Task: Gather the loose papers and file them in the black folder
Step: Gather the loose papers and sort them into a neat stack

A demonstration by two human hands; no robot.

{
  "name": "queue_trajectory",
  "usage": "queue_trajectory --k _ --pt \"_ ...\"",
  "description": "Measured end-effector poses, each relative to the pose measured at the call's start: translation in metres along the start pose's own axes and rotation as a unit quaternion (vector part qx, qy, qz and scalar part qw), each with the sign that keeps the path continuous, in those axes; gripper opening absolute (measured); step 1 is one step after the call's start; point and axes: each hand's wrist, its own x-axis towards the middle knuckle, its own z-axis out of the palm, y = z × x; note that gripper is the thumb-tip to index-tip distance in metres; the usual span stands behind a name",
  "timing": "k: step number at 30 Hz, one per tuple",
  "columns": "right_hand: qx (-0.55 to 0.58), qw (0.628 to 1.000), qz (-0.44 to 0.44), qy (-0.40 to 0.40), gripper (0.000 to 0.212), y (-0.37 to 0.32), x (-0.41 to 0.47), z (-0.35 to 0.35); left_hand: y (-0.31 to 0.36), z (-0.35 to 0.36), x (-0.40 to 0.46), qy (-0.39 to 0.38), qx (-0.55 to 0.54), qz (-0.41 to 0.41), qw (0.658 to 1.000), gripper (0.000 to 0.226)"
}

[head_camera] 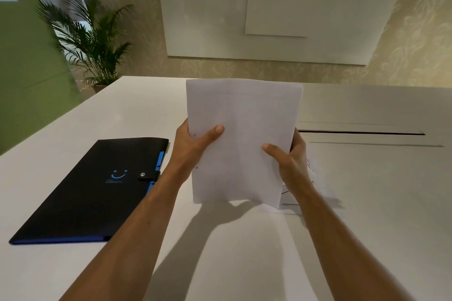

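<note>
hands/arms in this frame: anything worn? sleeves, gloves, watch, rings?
Nothing worn that shows. The left hand and right hand are bare, with no gloves and no visible rings. Both forearms are bare down to the frame edge, with no sleeves, watch or bands. Nails are short and plain.

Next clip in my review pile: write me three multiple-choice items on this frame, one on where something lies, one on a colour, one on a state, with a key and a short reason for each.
1. Where does the black folder lie relative to the held paper stack?
A. On the person's left
B. On the person's right
C. Under the stack

2. What colour is the smile mark on the folder's cover?
A. Red
B. Blue
C. White

3. How is the folder now?
A. Open flat
B. Standing upright
C. Closed, strap snapped

Key: 1 A, it lies on the table beside the left hand. 2 B, the mark shows blue on black. 3 C, the strap crosses the edge onto the cover while both the left and the right hand grip the stack upright.
</note>
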Motion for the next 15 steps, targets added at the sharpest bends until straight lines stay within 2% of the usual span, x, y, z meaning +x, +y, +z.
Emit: queue_trajectory --k 6,9,12,15 --pt "-0.008 1.000 0.022 0.013 0.045 0.012 -0.006 -0.005 -0.018 -0.005 -0.006 -0.013 -0.003 -0.037 0.999 0.062" --pt "-0.028 0.999 0.016 0.027 0.052 0.015 -0.006 0.004 -0.026 0.001 -0.010 0.007 0.033 -0.040 0.999 0.041" --pt "-0.042 0.998 0.001 0.036 0.049 0.015 -0.005 0.005 -0.028 0.003 -0.006 0.029 0.059 -0.038 0.997 0.023" --pt "-0.027 1.000 0.002 -0.011 0.047 0.012 -0.005 -0.002 -0.027 -0.001 -0.002 0.025 0.069 -0.052 0.996 0.018"
